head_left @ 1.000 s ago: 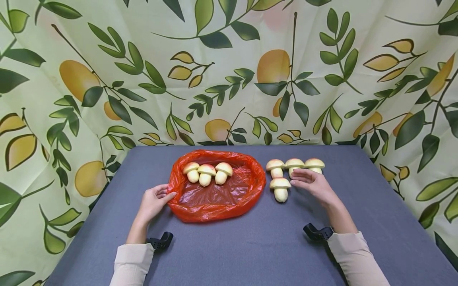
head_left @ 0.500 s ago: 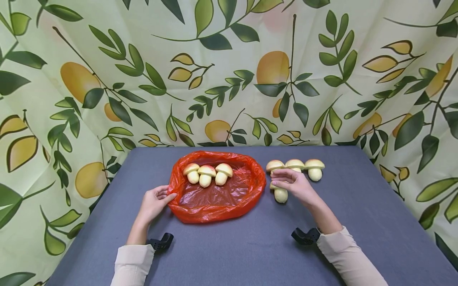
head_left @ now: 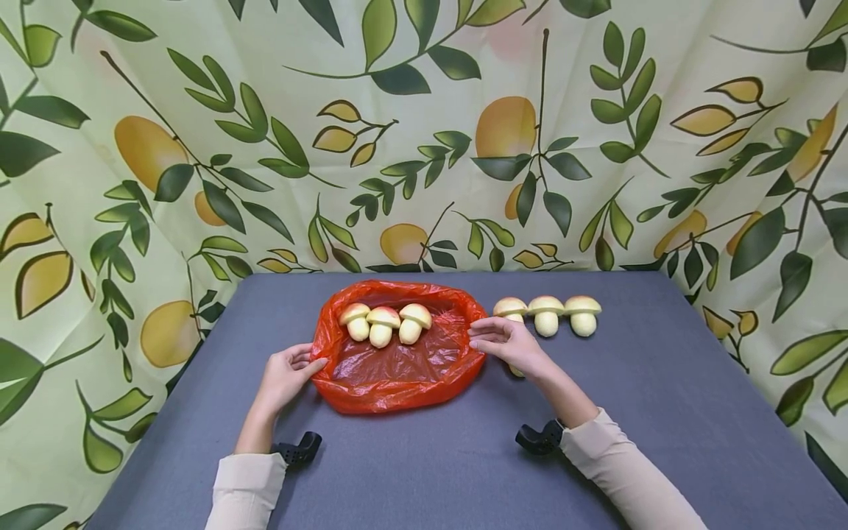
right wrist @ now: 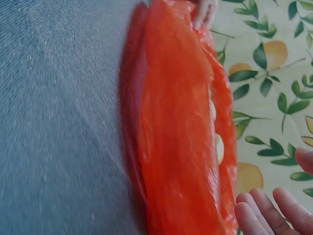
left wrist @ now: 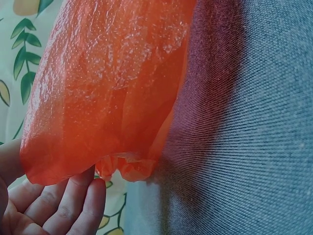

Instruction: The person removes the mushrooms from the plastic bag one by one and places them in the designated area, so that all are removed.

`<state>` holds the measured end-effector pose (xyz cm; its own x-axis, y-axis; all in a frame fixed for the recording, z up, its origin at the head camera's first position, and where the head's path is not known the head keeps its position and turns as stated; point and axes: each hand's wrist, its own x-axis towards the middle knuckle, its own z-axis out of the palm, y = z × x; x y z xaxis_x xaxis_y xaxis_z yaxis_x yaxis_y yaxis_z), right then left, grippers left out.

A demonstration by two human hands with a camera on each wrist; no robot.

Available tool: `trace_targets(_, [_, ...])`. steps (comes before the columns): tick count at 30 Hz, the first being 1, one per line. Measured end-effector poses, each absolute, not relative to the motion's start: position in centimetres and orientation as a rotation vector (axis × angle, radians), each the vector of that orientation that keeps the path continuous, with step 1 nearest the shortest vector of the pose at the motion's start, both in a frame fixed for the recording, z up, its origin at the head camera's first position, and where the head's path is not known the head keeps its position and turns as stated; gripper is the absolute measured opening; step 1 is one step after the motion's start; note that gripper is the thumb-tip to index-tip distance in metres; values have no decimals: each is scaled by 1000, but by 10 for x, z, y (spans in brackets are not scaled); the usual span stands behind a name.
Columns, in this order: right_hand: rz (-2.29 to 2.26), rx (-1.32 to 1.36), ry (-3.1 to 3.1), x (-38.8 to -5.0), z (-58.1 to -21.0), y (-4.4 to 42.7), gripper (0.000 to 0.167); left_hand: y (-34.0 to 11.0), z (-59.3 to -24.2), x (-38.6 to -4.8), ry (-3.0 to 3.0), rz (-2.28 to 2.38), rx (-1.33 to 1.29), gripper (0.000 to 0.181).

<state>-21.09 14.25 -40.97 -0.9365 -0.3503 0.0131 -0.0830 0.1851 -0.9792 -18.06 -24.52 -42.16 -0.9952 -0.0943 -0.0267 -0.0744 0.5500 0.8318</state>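
Observation:
A red plastic bag [head_left: 397, 394] lies with its mouth spread wide, and three toy mushrooms [head_left: 380, 335] with pale stems and reddish-yellow caps sit inside it. My left hand [head_left: 285, 375] pinches the bag's left rim; in the left wrist view its thumb and fingers [left wrist: 68, 205] lie on either side of the plastic. At the right rim hovers my right hand [head_left: 510, 346], fingertips over the edge. Thumb and fingers [right wrist: 266, 213] are apart in the right wrist view, with nothing between them. Whether they touch the plastic I cannot tell. Behind this hand, one mushroom [head_left: 516, 372] is mostly hidden.
Three more mushrooms [head_left: 546, 316] stand in a row right of the bag, the leftmost partly covered by my right hand. Grey cloth covers the table [head_left: 424, 471]. A leaf-and-fruit patterned curtain [head_left: 424, 169] hangs behind and at both sides.
My right hand has moved left, from beside the mushrooms, across the front one, to the bag's right rim. My left hand keeps its place on the bag. The mushrooms stay put.

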Motion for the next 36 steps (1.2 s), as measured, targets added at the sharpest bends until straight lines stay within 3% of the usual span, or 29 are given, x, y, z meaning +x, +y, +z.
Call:
trace_targets(14, [-1804,-397,2244,-222,-416,104,45,-243,-419,-178,-2732,-1503,141,43])
trace_targets(36, [-1839,-90,2311,-248,-424,66,47,-244,-419,-178,-2737,-1500,142,42])
